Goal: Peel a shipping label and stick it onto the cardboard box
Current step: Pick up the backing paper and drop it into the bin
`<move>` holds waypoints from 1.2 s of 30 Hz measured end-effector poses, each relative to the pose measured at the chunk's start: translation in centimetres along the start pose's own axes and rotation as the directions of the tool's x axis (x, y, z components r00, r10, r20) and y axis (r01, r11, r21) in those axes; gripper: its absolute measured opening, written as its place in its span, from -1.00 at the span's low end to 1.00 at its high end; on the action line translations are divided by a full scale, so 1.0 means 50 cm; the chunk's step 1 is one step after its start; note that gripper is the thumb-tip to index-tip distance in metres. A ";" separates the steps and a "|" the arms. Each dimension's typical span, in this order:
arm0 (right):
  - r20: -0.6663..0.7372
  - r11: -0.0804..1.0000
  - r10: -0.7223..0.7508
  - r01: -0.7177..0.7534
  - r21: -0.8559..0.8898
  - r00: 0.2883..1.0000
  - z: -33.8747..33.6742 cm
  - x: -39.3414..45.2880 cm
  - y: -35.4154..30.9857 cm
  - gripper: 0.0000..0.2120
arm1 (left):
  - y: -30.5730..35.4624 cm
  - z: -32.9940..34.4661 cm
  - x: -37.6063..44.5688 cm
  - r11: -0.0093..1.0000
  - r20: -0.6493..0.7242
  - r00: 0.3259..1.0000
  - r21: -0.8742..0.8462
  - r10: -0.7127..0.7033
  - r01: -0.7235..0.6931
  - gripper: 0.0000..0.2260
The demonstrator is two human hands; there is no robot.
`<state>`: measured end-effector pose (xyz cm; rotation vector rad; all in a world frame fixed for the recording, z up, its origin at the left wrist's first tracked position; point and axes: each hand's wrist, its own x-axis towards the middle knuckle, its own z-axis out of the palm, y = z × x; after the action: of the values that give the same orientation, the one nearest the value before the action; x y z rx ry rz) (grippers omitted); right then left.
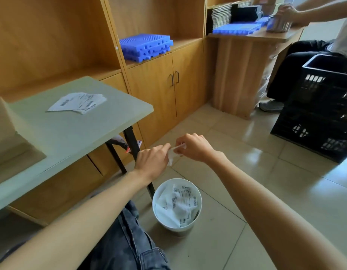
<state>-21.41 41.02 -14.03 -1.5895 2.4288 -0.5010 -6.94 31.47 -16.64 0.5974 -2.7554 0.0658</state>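
Note:
Both my hands meet in mid-air above a white waste bin, off the right end of the table. My left hand and my right hand each pinch a small white piece of label paper between them; it looks crumpled and partly hidden by my fingers. A stack of white shipping labels with barcodes lies on the pale green table. The cardboard box stands at the table's far left, only its pale side and a flap showing.
The bin holds several discarded label backings. A black plastic crate stands on the tiled floor at right. Wooden shelves with blue foam trays line the back wall. Another person's hands work at a desk at upper right.

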 end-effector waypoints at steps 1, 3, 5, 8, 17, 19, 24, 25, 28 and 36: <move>0.021 1.000 0.014 -0.014 0.011 1.000 0.017 0.000 0.011 -0.90 | 0.001 0.021 -0.004 1.000 0.026 1.000 0.005 -0.001 0.001 -0.78; 0.051 0.999 0.032 -0.033 0.032 0.998 0.051 -0.001 0.031 -0.89 | 0.002 0.057 -0.013 1.000 0.078 0.997 0.005 -0.003 0.003 -0.76; 0.090 0.997 0.051 -0.056 0.053 0.995 0.091 0.000 0.050 -0.89 | 0.001 0.098 -0.022 1.000 0.108 0.994 -0.003 -0.015 0.015 -0.73; 0.148 0.991 0.077 -0.092 0.093 0.986 0.144 0.004 0.072 -0.89 | 0.000 0.149 -0.037 1.000 0.141 0.990 0.018 -0.018 0.016 -0.71; 0.321 0.968 0.162 -0.213 0.131 0.933 0.301 0.023 0.116 -0.84 | -0.028 0.283 -0.068 0.997 0.285 0.957 -0.027 -0.056 0.066 -0.79; 0.353 0.961 0.185 -0.245 0.132 0.917 0.330 0.028 0.122 -0.82 | -0.034 0.306 -0.074 0.996 0.320 0.945 -0.030 -0.066 0.080 -0.78; 0.403 0.948 0.223 -0.294 0.122 0.888 0.403 0.019 0.139 -0.78 | -0.041 0.360 -0.093 0.996 0.420 0.906 -0.048 -0.047 0.074 -0.71; 0.405 0.943 0.235 -0.308 0.125 0.884 0.417 0.012 0.141 -0.77 | -0.041 0.371 -0.098 0.996 0.440 0.897 -0.046 -0.043 0.070 -0.70; 0.378 0.934 0.269 -0.336 0.124 0.886 0.453 -0.006 0.145 -0.76 | -0.040 0.406 -0.111 0.994 0.479 0.877 -0.081 -0.032 0.080 -0.68; 0.349 0.902 0.350 -0.414 0.126 0.869 0.529 -0.025 0.159 -0.79 | -0.042 0.478 -0.132 0.984 0.525 0.851 -0.144 -0.011 0.101 -0.60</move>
<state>-18.59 40.52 -41.53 -0.9789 2.2772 -0.3636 -7.52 29.51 -41.45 0.7390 -3.2145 -0.3992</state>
